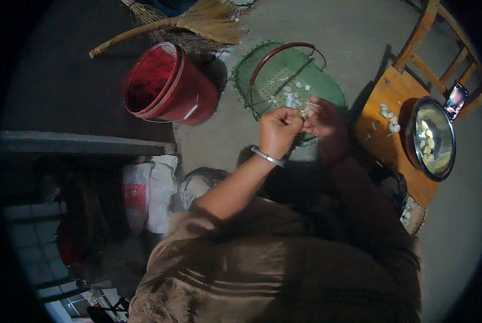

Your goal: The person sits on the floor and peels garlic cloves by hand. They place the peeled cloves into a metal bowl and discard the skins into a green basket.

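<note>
My left hand [278, 126], a silver bangle on its wrist, has thumb and fingertips pinched on a small piece of garlic [306, 111]. My right hand [325, 119] meets it from the other side, in shadow, gripping the same garlic with papery skin showing. Both hands are over the near edge of a green plastic basket [329, 87], which has a brown arched handle and white garlic skins [291, 99] scattered inside. To the right, peeled garlic cloves [426, 145] lie in a stainless steel bowl [444, 161]. Unpeeled garlic [393, 126] and loose skins rest left of the bowl.
The bowl stands on a wooden chair [380, 97], where a lit phone [455, 101] leans by the backrest. A red bucket [202, 97] sits left of the basket, with a straw broom [212, 22] behind. White sacks [162, 189] are at lower left.
</note>
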`<action>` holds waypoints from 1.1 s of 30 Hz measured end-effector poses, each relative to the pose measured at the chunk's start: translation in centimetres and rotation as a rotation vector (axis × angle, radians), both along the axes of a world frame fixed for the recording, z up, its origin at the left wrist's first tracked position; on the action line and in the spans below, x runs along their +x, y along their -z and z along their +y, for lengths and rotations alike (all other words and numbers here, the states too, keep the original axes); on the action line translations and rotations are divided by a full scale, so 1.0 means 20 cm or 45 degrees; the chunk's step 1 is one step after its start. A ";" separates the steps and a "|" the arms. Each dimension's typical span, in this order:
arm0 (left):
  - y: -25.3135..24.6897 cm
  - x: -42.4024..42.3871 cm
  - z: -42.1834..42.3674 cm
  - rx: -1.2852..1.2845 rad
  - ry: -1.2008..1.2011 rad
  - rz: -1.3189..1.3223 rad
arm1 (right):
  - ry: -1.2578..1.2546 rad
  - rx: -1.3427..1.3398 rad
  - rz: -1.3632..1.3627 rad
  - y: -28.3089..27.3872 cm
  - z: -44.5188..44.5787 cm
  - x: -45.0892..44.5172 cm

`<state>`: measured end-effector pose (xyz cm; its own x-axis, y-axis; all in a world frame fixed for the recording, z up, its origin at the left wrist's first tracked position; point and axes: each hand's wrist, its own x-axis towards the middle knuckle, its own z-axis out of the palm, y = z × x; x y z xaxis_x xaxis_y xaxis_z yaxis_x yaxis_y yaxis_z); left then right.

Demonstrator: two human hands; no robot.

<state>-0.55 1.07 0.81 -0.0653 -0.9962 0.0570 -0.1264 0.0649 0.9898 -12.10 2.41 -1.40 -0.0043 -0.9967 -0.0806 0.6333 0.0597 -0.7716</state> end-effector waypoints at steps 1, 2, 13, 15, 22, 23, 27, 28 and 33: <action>0.00 0.00 0.00 0.015 0.008 0.021 | 0.014 -0.037 -0.007 0.01 -0.01 0.00; 0.01 0.01 -0.01 0.030 0.018 0.041 | 0.065 0.012 0.177 0.02 0.00 0.01; -0.05 0.03 -0.02 0.168 0.124 0.201 | -0.030 0.009 0.515 -0.09 0.00 0.01; -0.06 0.04 -0.02 0.237 0.149 0.237 | -0.041 -0.029 0.635 -0.11 0.00 0.00; -0.06 0.08 -0.04 0.309 0.258 0.300 | 0.002 -0.179 0.832 -0.10 0.00 0.00; -0.06 0.08 -0.04 0.325 0.243 0.326 | -0.063 -0.133 0.744 -0.09 0.00 0.00; -0.09 0.06 -0.03 0.383 0.200 0.369 | -0.140 -0.109 0.723 -0.11 0.00 0.00; -0.10 0.06 -0.03 0.394 0.192 0.364 | -0.162 -0.116 0.642 -0.13 0.00 0.00; -0.07 0.06 -0.03 0.403 0.254 0.389 | -0.130 -0.103 0.599 -0.07 0.00 -0.03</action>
